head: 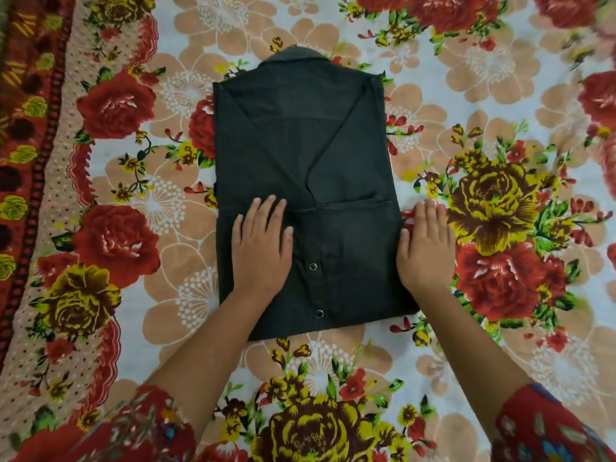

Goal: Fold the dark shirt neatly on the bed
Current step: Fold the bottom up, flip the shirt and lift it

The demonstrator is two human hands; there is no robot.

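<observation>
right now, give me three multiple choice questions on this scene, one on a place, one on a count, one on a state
1. Where does the left hand lie? A) on the dark shirt B) on a pillow C) in the air
2. How many snap buttons show? A) none B) two C) five
3. The shirt is: A) crumpled B) hanging C) folded flat
Answers: 1 A, palm flat on the cloth; 2 B, two metal snaps near the hem; 3 C, sides tucked in, a neat rectangle.

no readable text, labels, brands or numbers anywhere in view
</observation>
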